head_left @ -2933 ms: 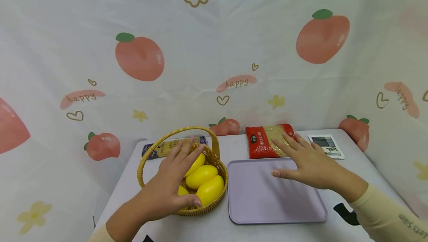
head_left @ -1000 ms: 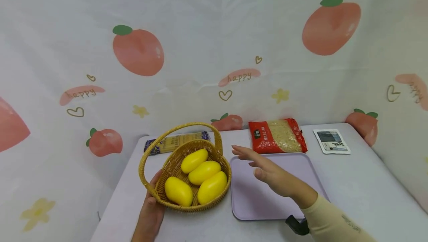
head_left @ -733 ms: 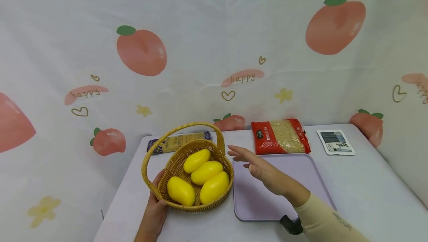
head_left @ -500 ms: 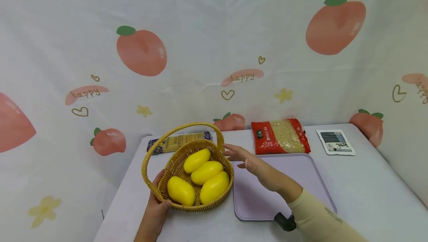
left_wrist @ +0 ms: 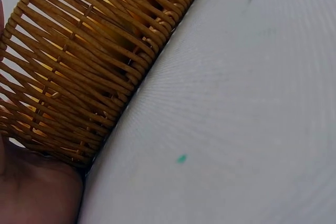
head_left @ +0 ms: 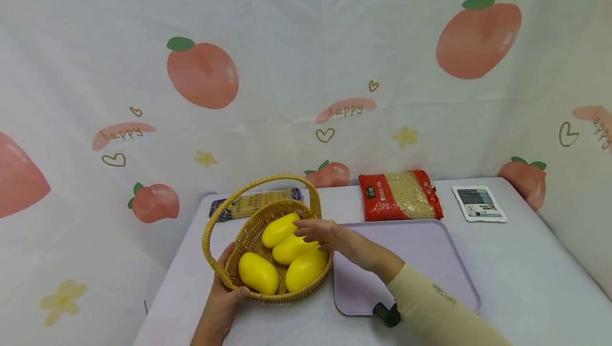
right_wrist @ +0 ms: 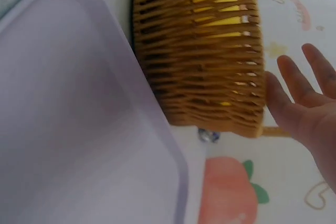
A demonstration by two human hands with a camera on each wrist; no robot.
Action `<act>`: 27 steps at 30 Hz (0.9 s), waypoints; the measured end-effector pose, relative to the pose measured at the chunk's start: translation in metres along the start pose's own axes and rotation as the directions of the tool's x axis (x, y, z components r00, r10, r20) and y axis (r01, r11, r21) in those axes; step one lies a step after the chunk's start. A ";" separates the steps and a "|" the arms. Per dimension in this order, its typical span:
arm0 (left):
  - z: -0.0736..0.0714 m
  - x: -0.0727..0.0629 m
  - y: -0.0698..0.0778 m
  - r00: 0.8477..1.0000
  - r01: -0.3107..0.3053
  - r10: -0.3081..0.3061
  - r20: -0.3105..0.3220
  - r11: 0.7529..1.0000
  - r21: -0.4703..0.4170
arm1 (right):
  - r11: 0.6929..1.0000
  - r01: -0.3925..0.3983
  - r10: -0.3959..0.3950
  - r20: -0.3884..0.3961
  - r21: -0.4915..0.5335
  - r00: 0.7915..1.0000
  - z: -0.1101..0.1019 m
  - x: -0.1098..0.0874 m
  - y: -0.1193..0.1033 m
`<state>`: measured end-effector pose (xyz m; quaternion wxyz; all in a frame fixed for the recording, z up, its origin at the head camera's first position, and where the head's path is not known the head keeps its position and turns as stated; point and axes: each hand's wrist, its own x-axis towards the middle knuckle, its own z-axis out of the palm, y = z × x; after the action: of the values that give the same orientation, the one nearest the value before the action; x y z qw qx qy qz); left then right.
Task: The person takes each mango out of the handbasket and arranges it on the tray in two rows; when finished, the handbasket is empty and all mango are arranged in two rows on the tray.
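A wicker basket with a tall arched handle stands at the left of the table. Several smooth yellow mangoes lie in it. My left hand holds its left side, thumb at the front rim and fingers along the outer wall; in the left wrist view, the palm lies against the weave. Over the basket's right rim, my right hand reaches above the mangoes with fingers extended and nothing held. The right wrist view shows those fingers spread beside the basket's upper edge.
A pale purple tray lies right of the basket, under my right forearm. Behind stand a red bag of grain-coloured food, a blue and yellow noodle packet and a small white packet. A printed peach curtain closes the back.
My left hand went from hovering over the basket to gripping its left side. My right hand moved left from over the tray to over the mangoes. The basket now tilts toward me.
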<state>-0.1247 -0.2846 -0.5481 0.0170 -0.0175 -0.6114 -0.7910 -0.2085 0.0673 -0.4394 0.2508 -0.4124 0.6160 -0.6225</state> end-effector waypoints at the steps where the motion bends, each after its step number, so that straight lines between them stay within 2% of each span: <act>1: 0.000 0.000 0.000 1.000 0.003 -0.003 -0.003 1.000 0.001 | 1.000 -0.010 0.010 0.003 0.024 1.000 0.000 0.002 0.003; 8: 0.004 0.000 0.003 1.000 0.020 -0.020 -0.017 1.000 0.005 | 0.992 -0.089 0.090 -0.007 0.092 0.996 0.004 0.016 0.011; 14: 0.005 0.000 0.004 0.999 0.028 -0.027 -0.020 1.000 0.009 | 0.985 -0.171 0.171 -0.005 -0.027 0.985 0.009 0.027 0.012; 17: 0.004 0.000 0.004 0.999 0.025 -0.024 -0.022 1.000 0.012 | 0.975 -0.194 0.198 0.028 -0.110 0.980 0.013 0.034 0.014; 21: 0.004 -0.001 0.004 1.000 0.014 -0.014 -0.019 1.000 0.011 | 0.943 -0.209 0.239 0.091 -0.257 0.967 0.019 0.042 0.019; 27: 0.003 -0.001 0.002 1.000 0.011 -0.011 -0.006 1.000 0.003 | 0.854 -0.226 0.316 0.122 -0.469 0.941 0.026 0.050 0.025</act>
<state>-0.1235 -0.2825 -0.5452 0.0145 -0.0116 -0.6126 -0.7902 -0.2188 0.0087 -0.4559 0.2937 -0.4265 0.7671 -0.3786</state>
